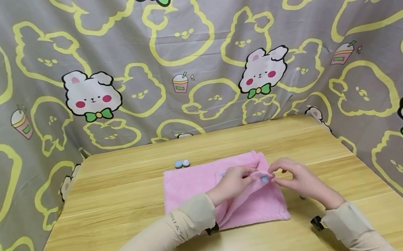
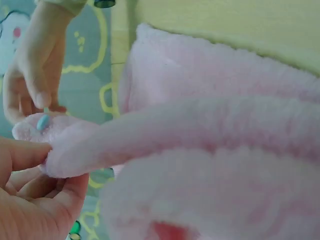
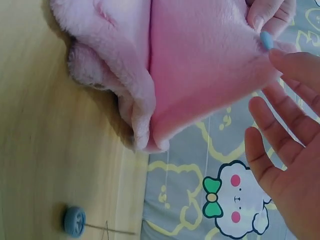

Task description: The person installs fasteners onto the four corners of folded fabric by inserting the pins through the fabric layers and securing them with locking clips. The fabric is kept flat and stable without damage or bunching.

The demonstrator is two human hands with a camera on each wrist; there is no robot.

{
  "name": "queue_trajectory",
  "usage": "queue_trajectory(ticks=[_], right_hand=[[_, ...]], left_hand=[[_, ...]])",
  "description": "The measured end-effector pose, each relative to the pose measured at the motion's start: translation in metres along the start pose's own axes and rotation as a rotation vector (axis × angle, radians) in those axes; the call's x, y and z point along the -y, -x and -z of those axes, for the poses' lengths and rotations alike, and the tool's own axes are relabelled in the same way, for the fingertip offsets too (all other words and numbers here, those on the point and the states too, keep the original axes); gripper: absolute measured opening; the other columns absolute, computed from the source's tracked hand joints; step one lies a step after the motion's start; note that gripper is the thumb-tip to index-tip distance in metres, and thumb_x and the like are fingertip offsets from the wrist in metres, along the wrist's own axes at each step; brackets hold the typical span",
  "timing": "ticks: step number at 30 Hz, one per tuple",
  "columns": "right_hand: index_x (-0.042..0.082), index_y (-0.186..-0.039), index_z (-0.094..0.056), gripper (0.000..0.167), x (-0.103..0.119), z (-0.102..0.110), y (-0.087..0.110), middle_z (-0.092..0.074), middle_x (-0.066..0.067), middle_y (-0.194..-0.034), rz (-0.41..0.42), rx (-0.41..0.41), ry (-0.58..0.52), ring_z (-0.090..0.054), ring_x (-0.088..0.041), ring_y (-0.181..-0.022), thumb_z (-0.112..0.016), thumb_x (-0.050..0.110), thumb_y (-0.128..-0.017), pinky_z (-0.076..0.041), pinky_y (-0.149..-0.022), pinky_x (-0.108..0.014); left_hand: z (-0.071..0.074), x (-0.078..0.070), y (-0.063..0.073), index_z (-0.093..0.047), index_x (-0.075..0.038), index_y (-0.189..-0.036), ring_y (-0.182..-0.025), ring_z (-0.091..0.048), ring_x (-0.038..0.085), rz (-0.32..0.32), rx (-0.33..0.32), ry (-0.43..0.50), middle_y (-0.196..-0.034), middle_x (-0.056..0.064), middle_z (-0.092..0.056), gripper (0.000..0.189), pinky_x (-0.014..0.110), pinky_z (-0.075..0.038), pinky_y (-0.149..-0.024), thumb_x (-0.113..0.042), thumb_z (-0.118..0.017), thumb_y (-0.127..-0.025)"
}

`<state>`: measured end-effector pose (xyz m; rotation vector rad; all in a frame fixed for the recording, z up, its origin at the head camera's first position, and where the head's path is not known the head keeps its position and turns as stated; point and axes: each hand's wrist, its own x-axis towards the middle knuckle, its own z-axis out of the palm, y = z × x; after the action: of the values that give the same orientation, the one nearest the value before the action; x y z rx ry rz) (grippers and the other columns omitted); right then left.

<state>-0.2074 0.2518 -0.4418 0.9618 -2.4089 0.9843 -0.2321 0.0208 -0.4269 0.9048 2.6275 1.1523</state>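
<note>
A fuzzy pink plush cloth (image 1: 191, 182) lies folded on the table, its front flap lifted toward the right. My left hand (image 1: 235, 182) pinches the lifted edge between thumb and fingers, as the left wrist view also shows. A small blue button (image 2: 43, 122) sits at the raised corner, just past the left fingertips. My right hand (image 1: 303, 182) is at this corner from the right, thumb tip close to the button. A thin pale strand (image 2: 46, 109) shows between that thumb and the button. The right hand's other fingers (image 3: 272, 125) are spread beneath the corner.
On the wooden table (image 1: 113, 171), two small round pieces (image 1: 181, 164), blue and whitish, lie behind the cloth. A blue-grey spool-like piece (image 3: 75, 222) with a thin line trailing from it lies near the right hand. A patterned curtain (image 1: 193, 78) surrounds the table.
</note>
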Motion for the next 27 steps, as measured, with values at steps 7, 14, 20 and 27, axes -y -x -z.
queue_trajectory(ticks=[7,14,20,27], right_hand=[[0.010,-0.098,-0.069,0.035,-0.007,0.009,0.009,-0.069,-0.011,-0.100,-0.017,-0.086,0.026,-0.058,-0.008,-0.097,-0.078,-0.011,-0.071,-0.046,-0.075,-0.017],[0.012,-0.098,-0.069,0.034,-0.011,0.028,0.017,-0.069,-0.004,-0.098,-0.051,-0.122,0.055,-0.056,0.003,-0.095,-0.076,-0.009,-0.074,-0.045,-0.076,-0.015],[0.012,-0.101,-0.068,0.029,-0.019,0.040,0.028,-0.069,-0.002,-0.095,-0.146,-0.110,0.095,-0.057,0.001,-0.090,-0.075,-0.003,-0.078,-0.044,-0.075,-0.015],[0.010,-0.104,-0.065,0.022,-0.027,0.052,0.041,-0.067,0.001,-0.089,-0.341,0.050,0.088,-0.055,0.003,-0.082,-0.074,0.014,-0.085,-0.045,-0.065,-0.022]], left_hand=[[0.013,0.018,0.001,-0.070,-0.006,-0.116,-0.093,-0.063,0.013,0.188,-0.010,0.271,-0.112,0.010,-0.071,0.026,0.024,-0.052,-0.079,-0.013,-0.061,-0.092],[0.022,0.045,0.008,-0.065,0.002,-0.119,-0.067,-0.050,0.007,0.311,-0.049,0.492,-0.082,0.000,-0.063,0.031,0.018,-0.044,-0.061,-0.006,-0.061,-0.089],[0.032,0.064,0.019,-0.056,0.007,-0.126,-0.070,-0.062,0.008,0.360,-0.038,0.473,-0.098,0.014,-0.072,0.039,0.023,-0.056,-0.064,-0.003,-0.062,-0.089],[0.040,0.067,0.023,-0.058,0.005,-0.120,-0.064,-0.064,0.011,0.380,-0.033,0.388,-0.094,0.016,-0.072,0.037,0.027,-0.058,-0.066,-0.001,-0.067,-0.085]])
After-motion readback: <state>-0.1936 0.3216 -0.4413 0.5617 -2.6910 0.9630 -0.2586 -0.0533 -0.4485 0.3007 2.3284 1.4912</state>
